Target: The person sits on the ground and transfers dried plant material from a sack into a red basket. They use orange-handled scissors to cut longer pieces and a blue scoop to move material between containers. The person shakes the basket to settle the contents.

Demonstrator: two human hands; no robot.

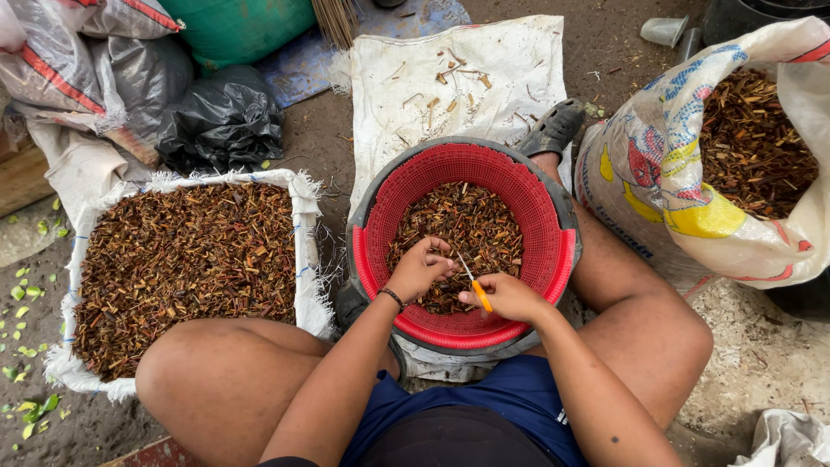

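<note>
The left hand [421,266] is curled nearly closed, its fingertips pinching a small brown piece of dried plant material just above the heap in the red basket [377,259]; a dark band sits on that wrist. The right hand [510,297] is closed around the orange handle of a small knife [474,284], whose thin blade points up and left toward the left hand's fingertips, the two hands close together over the near half of the basket. The red basket is round and perforated, nested inside a grey tub [564,201] whose rim shows around it, and it holds a layer of reddish-brown dried stalks and bits, thickest at the centre. To the person's left, a white woven sack [309,259] lies open on the ground, filled wide and flat with the same brown dried material. To the right, a printed sack [666,173] with coloured patterns stands open, leaning, also full of the brown pieces. Beyond the basket, a flattened white sack [450,78] on the ground carries a few scattered pale scraps. The person sits with bare knees on either side of the basket, a sandalled foot [553,128] beside the tub's far rim.
</note>
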